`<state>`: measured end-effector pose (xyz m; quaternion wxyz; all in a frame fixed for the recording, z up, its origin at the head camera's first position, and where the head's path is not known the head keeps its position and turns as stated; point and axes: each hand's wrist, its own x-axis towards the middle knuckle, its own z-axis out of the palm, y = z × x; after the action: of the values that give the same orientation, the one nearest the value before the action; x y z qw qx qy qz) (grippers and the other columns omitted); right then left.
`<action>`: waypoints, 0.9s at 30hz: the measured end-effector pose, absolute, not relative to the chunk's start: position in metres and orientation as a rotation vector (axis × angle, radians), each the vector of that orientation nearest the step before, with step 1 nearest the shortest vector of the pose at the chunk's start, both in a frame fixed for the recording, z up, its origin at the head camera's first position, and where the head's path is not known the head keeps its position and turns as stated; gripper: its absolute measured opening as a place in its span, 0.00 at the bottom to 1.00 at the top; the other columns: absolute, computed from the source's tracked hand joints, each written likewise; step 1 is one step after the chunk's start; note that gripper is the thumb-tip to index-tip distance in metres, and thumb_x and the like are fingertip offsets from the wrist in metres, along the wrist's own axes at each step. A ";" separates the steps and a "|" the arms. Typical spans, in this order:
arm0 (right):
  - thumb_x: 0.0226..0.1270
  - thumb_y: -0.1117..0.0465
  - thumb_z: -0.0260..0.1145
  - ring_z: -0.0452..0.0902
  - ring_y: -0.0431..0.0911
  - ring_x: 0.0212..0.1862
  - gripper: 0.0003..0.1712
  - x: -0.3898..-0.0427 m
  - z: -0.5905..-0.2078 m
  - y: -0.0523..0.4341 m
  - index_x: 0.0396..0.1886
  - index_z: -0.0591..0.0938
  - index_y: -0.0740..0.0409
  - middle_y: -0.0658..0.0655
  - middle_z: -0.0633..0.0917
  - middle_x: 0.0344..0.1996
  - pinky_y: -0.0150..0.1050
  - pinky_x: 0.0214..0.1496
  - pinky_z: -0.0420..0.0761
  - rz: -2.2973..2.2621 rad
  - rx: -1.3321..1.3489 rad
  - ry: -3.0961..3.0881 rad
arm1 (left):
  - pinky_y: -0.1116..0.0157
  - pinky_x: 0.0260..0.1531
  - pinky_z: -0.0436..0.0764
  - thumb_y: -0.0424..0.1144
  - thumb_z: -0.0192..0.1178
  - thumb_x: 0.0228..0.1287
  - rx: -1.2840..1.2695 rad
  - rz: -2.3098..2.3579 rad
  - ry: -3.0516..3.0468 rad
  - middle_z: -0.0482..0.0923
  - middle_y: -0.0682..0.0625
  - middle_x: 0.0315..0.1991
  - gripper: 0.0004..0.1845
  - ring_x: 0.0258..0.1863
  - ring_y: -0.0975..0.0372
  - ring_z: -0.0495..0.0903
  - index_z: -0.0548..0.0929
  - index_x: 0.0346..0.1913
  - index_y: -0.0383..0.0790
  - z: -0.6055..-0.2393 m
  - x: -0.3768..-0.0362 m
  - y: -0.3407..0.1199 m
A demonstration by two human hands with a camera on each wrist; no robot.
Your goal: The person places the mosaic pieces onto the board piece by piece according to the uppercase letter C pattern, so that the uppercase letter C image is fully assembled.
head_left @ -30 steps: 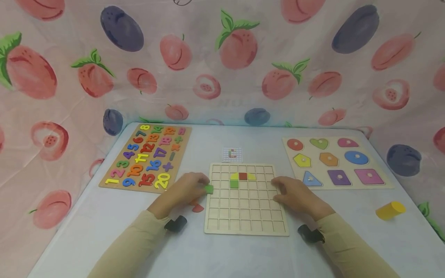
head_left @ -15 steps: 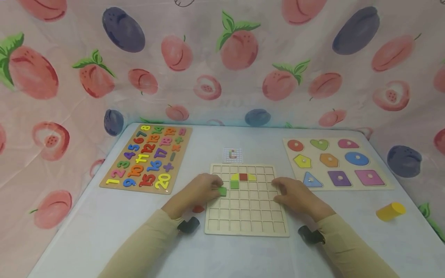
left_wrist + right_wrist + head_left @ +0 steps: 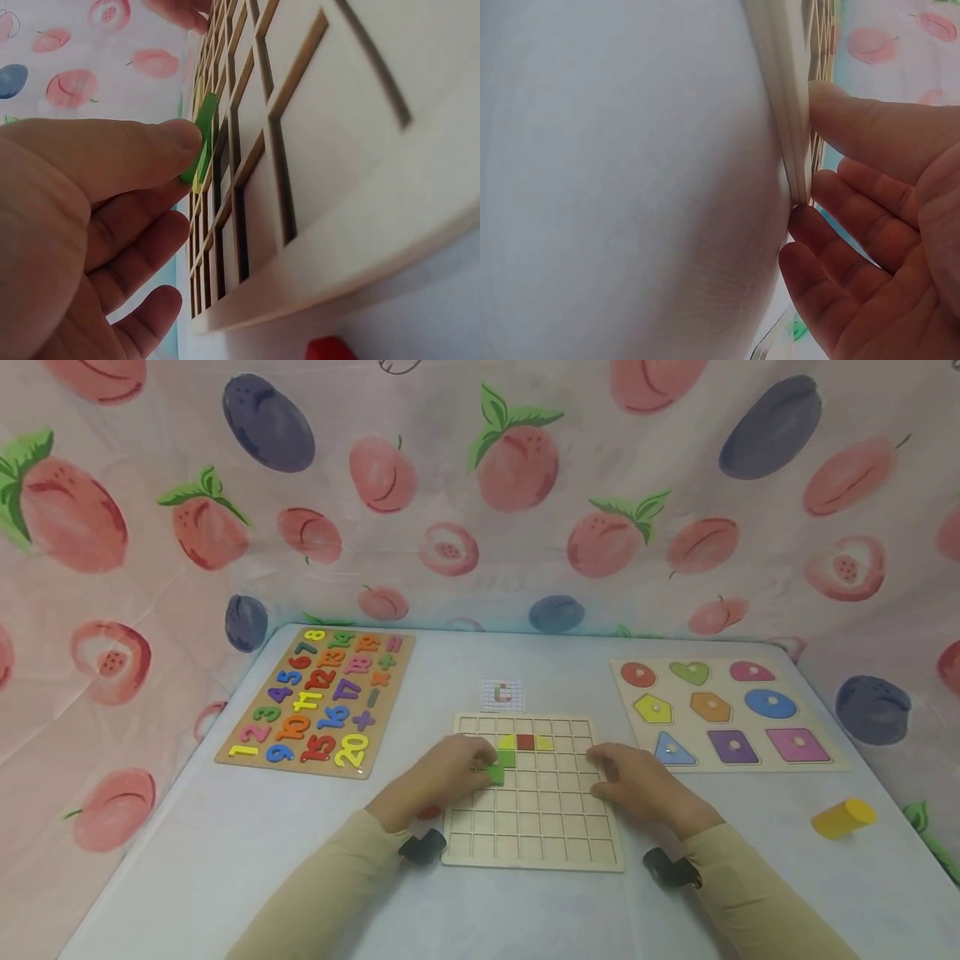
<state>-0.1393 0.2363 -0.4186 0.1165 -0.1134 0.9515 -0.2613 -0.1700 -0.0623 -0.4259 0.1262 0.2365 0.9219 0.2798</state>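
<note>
Green tile (image 3: 496,774) tilted on edge, pinched by left hand (image 3: 438,777).

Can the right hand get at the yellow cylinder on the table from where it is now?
Probably yes. The right hand rests on the grid board's right edge, holding nothing, and only bare table lies between it and the yellow cylinder.

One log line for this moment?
left hand: pinches green tile over grid board | right hand: steadies board's right edge
</note>
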 end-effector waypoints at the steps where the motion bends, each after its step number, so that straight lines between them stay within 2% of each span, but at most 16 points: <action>1: 0.62 0.62 0.71 0.67 0.63 0.68 0.31 -0.139 -0.419 0.236 0.65 0.76 0.65 0.65 0.77 0.64 0.59 0.68 0.66 -0.764 -0.331 2.787 | 0.60 0.57 0.76 0.37 0.69 0.61 0.688 0.817 2.683 0.84 0.51 0.48 0.16 0.52 0.58 0.79 0.85 0.52 0.41 -0.426 -0.170 -0.062; 10: 0.62 0.61 0.71 0.66 0.62 0.69 0.31 -0.140 -0.419 0.237 0.65 0.76 0.65 0.65 0.76 0.64 0.59 0.69 0.65 -0.757 -0.332 2.792 | 0.60 0.59 0.75 0.35 0.67 0.61 0.682 0.840 2.656 0.84 0.51 0.49 0.16 0.55 0.57 0.78 0.85 0.52 0.39 -0.428 -0.170 -0.057; 27: 0.63 0.62 0.71 0.66 0.63 0.69 0.31 -0.140 -0.420 0.237 0.65 0.75 0.65 0.65 0.76 0.64 0.59 0.69 0.65 -0.758 -0.329 2.785 | 0.59 0.58 0.76 0.34 0.68 0.61 0.686 0.825 2.687 0.84 0.50 0.48 0.15 0.54 0.57 0.80 0.86 0.51 0.38 -0.424 -0.167 -0.049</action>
<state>-0.1396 0.2369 -0.4195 0.1180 -0.1125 0.9520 -0.2592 -0.1668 -0.0492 -0.4241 0.1237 0.2353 0.9215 0.2829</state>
